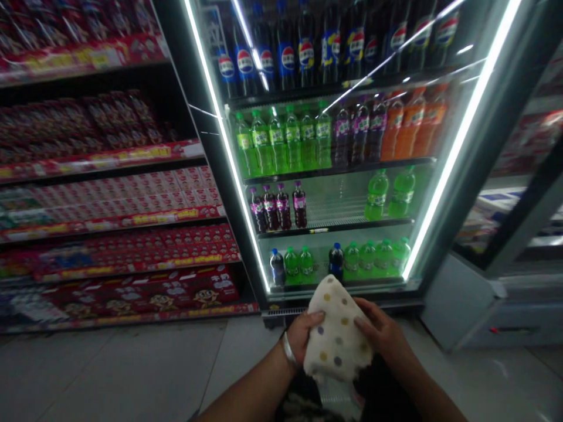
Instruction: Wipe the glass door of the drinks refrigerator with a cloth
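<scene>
Gripping dotted cloth, hands at edges

Open fridge ahead, shelves part-filled, floor bare on both sides.

The fridge door swings out to the right, leaving the front of the fridge unblocked. Its 3rd shelf has a wide bare gap between the purple bottles on the left and 2 green bottles on the right. The shelves above are packed with bottles edge to edge. The bottom row is nearly full. Packed store shelves wall off the left. The tiled floor is open.
</scene>
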Tool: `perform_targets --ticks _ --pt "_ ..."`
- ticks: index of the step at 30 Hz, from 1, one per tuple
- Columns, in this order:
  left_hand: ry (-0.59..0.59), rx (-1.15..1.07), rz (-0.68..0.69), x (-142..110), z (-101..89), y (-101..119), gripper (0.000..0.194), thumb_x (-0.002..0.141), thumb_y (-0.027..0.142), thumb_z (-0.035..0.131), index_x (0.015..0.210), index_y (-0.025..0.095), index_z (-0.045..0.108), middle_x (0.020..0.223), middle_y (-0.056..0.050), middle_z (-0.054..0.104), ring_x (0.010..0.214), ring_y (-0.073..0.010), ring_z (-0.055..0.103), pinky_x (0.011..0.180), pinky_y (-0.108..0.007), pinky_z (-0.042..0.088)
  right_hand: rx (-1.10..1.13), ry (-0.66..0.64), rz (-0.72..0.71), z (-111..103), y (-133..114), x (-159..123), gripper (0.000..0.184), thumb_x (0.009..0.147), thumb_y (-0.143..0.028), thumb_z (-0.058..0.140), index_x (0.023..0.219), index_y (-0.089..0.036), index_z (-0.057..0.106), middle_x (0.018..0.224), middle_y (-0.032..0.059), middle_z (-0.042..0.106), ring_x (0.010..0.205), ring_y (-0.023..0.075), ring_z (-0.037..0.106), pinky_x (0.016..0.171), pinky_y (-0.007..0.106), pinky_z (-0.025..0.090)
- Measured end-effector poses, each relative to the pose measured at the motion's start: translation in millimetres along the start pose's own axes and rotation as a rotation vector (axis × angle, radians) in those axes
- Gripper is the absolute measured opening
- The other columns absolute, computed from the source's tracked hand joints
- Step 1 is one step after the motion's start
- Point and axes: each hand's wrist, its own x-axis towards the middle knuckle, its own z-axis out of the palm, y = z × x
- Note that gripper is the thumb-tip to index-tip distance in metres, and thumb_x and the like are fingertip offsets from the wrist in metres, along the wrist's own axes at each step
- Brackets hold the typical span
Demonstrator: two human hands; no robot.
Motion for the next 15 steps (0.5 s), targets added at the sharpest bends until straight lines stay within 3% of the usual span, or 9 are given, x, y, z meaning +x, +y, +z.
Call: perform_targets --ticks 3,6,10,15 --pt "0.038 0.097 0.018 0 3.5 -5 0.066 0.055 0.036 0.09 0.11 0.005 0.07 0.093 -0.018 0.079 0.101 -0.0386 0.072 0.106 -0.055 0.044 0.006 -0.146 0.024 0 3 2 0.082 0.067 -0.062 0.073 0.13 -0.014 0.056 0.124 0.0151 0.067 0.113 0.0326 0.064 0.097 0.042 0.054" --pt "0.062 0.217 -0.001 0 6.1 -10 0.062 0.052 0.041 0.092 0.101 0.007 0.073 0.081 -0.012 0.078 0.076 -0.0285 0.073 0.091 -0.046 0.052 -0.015 -0.194 0.068 4 9 -1 0.081 0.061 -0.063 0.073 0.122 -0.01 0.059 0.11 0.0165 0.072 0.1 0.0344 0.068 0.084 0.042 0.058" --pt "0.104 0.297 0.011 1 4.4 -16 0.06 0.051 0.044 0.093 0.097 0.01 0.076 0.079 -0.008 0.077 0.066 -0.0195 0.068 0.078 -0.034 0.052 -0.103 -0.107 0.094 16 12 -10 0.058 0.063 -0.059 0.068 0.099 -0.013 0.065 0.093 0.0144 0.074 0.087 0.0318 0.069 0.076 0.037 0.057" --pt "0.177 0.363 0.037 4 -1.8 -20 0.062 0.05 0.05 0.093 0.095 0.011 0.076 0.077 -0.007 0.075 0.067 -0.0185 0.066 0.076 -0.032 0.049 -0.119 -0.037 0.166 25 9 -17 0.059 0.065 -0.068 0.056 0.092 -0.016 0.066 0.089 0.0137 0.074 0.084 0.0319 0.07 0.072 0.037 0.057"
